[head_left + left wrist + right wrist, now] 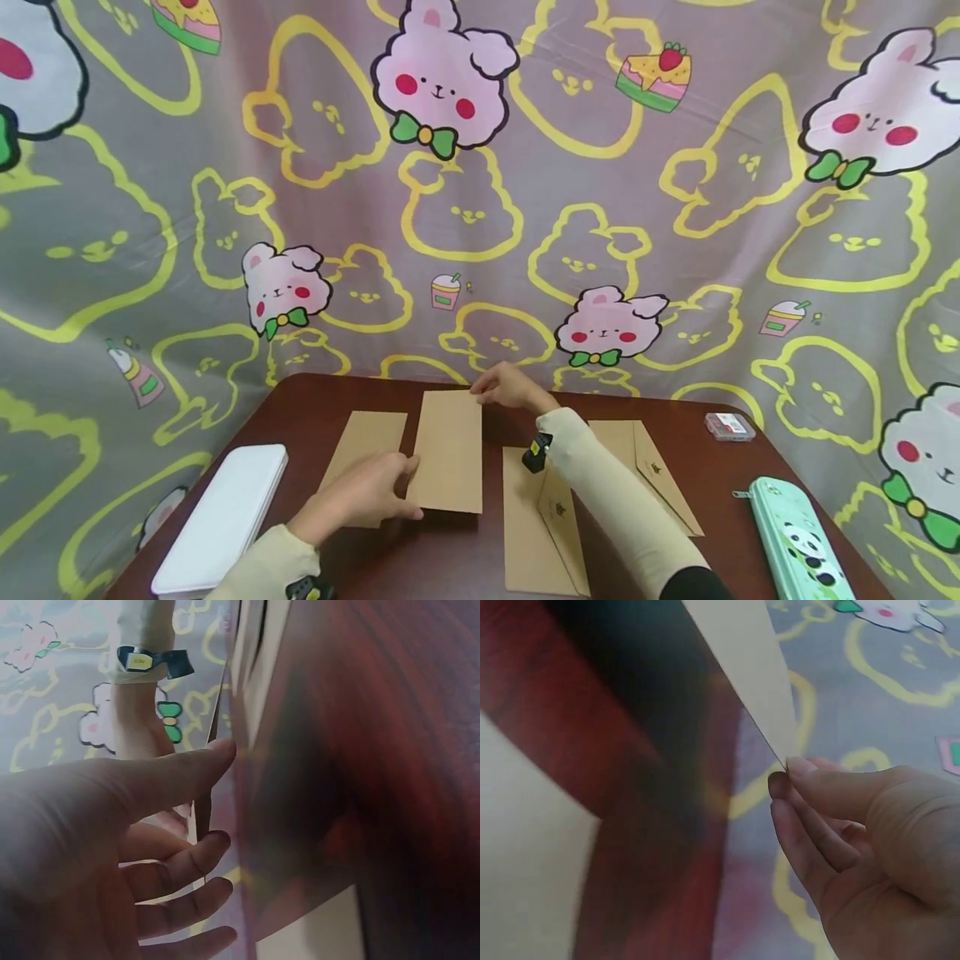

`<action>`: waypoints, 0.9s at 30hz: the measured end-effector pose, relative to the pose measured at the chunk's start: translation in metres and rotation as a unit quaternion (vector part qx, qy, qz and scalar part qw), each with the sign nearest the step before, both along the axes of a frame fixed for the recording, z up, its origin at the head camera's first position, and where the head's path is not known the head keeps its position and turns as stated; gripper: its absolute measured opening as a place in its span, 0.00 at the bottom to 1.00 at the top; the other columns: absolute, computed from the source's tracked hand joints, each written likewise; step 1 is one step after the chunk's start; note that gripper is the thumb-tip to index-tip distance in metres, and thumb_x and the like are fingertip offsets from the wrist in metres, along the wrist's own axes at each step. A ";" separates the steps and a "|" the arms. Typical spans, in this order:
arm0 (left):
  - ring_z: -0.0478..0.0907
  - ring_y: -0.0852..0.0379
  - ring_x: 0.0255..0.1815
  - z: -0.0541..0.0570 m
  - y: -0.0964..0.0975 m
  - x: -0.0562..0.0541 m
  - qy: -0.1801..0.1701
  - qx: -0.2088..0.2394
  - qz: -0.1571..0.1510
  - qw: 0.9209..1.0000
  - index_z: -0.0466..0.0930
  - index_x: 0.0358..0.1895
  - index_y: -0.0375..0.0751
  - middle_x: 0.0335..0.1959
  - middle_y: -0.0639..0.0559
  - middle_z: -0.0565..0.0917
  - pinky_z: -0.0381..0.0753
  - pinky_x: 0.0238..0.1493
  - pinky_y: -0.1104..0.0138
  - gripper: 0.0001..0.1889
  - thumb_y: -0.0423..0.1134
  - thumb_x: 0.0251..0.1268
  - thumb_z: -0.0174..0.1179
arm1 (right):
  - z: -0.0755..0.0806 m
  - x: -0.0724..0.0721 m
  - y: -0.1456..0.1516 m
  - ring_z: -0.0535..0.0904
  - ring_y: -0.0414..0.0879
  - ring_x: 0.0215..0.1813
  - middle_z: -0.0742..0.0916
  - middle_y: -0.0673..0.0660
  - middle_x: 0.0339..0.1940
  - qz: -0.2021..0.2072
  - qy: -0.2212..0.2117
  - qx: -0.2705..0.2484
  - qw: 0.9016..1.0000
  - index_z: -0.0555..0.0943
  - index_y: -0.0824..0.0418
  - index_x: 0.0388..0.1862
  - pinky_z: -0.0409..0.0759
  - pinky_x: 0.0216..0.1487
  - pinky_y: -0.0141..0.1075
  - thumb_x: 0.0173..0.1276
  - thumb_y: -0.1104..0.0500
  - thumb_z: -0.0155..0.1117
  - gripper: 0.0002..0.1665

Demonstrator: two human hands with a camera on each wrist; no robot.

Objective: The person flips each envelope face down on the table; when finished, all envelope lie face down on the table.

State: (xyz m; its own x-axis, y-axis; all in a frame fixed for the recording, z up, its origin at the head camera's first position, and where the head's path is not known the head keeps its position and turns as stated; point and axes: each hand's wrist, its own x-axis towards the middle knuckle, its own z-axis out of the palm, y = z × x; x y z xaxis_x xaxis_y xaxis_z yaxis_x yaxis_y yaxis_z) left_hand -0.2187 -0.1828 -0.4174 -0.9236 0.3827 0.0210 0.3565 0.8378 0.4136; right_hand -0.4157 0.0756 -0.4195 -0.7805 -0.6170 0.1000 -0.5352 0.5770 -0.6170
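Note:
A brown paper envelope (450, 454), plain side toward me, is raised above the dark red table, its lower end casting a shadow. At its lower left corner my left hand (367, 492) pinches the edge; the left wrist view has the thumb (191, 772) on one face and fingers on the other. My right hand (513, 387) holds the top right corner, thumb and fingertips meeting on it in the right wrist view. Another brown envelope (375, 433) lies flat to the left, partly covered by my left hand. Under my right forearm lies an envelope (528, 525) with its pointed flap showing.
Farther right lies one more flap-side envelope (663, 475). A white rectangular case (225, 517) sits along the left edge of the table (442, 567). On the right are a mint panda pencil case (798, 533) and a small clear box (729, 427). A patterned curtain (480, 208) hangs behind.

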 end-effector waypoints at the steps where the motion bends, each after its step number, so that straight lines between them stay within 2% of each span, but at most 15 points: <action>1: 0.84 0.41 0.59 -0.003 -0.001 0.000 -0.004 -0.001 0.004 1.000 0.82 0.60 0.29 0.62 0.38 0.84 0.81 0.48 0.52 0.40 0.50 0.44 0.83 | -0.003 0.000 -0.004 0.89 0.49 0.46 0.92 0.60 0.45 0.010 0.002 0.005 1.000 0.90 0.63 0.47 0.86 0.45 0.36 0.67 0.65 0.72 0.10; 4: 0.86 0.48 0.45 -0.010 -0.004 0.001 -0.009 -0.008 0.001 1.000 0.87 0.41 0.33 0.50 0.39 0.89 0.79 0.39 0.56 0.27 0.50 0.42 0.83 | -0.012 0.004 -0.013 0.89 0.52 0.47 0.92 0.60 0.44 0.027 0.004 0.026 0.999 0.90 0.64 0.48 0.86 0.46 0.37 0.65 0.66 0.73 0.12; 6: 0.81 0.54 0.35 -0.013 -0.004 0.001 -0.009 -0.013 -0.006 1.000 0.82 0.28 0.40 0.36 0.45 0.89 0.74 0.32 0.60 0.22 0.50 0.40 0.84 | -0.018 0.006 -0.015 0.89 0.51 0.47 0.92 0.59 0.44 0.025 0.007 0.043 0.999 0.90 0.63 0.48 0.86 0.45 0.36 0.63 0.66 0.75 0.13; 8: 0.75 0.58 0.30 -0.017 -0.003 -0.001 -0.013 -0.018 -0.011 1.000 0.77 0.24 0.44 0.28 0.53 0.83 0.70 0.29 0.61 0.22 0.49 0.40 0.84 | -0.023 0.008 -0.016 0.89 0.50 0.46 0.93 0.57 0.43 0.016 0.011 0.055 0.998 0.90 0.62 0.47 0.86 0.46 0.36 0.62 0.65 0.76 0.13; 11: 0.71 0.58 0.28 -0.021 -0.003 -0.002 -0.018 -0.026 -0.010 0.999 0.76 0.25 0.44 0.23 0.57 0.76 0.68 0.28 0.61 0.23 0.49 0.40 0.84 | -0.029 0.010 -0.017 0.89 0.49 0.46 0.93 0.57 0.44 0.017 0.021 0.065 0.998 0.90 0.63 0.47 0.86 0.46 0.37 0.61 0.66 0.77 0.14; 16: 0.67 0.58 0.25 -0.025 -0.003 -0.003 -0.014 -0.036 -0.016 0.999 0.71 0.24 0.46 0.19 0.58 0.70 0.63 0.24 0.63 0.26 0.47 0.38 0.85 | -0.033 0.014 -0.019 0.89 0.50 0.47 0.92 0.59 0.46 0.024 0.026 0.075 0.997 0.90 0.64 0.48 0.86 0.47 0.38 0.61 0.66 0.76 0.15; 22: 0.66 0.58 0.28 -0.028 -0.004 -0.003 0.001 -0.045 -0.027 0.999 0.71 0.23 0.48 0.19 0.59 0.71 0.62 0.28 0.65 0.26 0.49 0.37 0.85 | -0.034 0.018 -0.021 0.86 0.46 0.43 0.92 0.58 0.46 0.016 0.033 0.094 0.995 0.90 0.63 0.48 0.84 0.43 0.36 0.61 0.66 0.76 0.15; 27: 0.65 0.58 0.28 -0.030 -0.006 -0.004 -0.018 -0.040 -0.034 0.998 0.74 0.24 0.48 0.20 0.60 0.72 0.61 0.30 0.67 0.22 0.47 0.41 0.84 | -0.039 0.018 -0.021 0.85 0.47 0.46 0.90 0.58 0.47 0.019 0.044 0.100 0.994 0.90 0.62 0.47 0.83 0.47 0.37 0.63 0.65 0.75 0.13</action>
State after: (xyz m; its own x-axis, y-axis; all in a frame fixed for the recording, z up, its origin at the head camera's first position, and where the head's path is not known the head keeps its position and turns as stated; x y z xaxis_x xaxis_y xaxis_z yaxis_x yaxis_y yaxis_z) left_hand -0.2229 -0.1885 -0.4470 -0.8951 0.4437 -0.0444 0.4002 0.8431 0.3593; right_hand -0.3973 0.0547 -0.4585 -0.7504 -0.6598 0.0386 -0.6051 0.6623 -0.4418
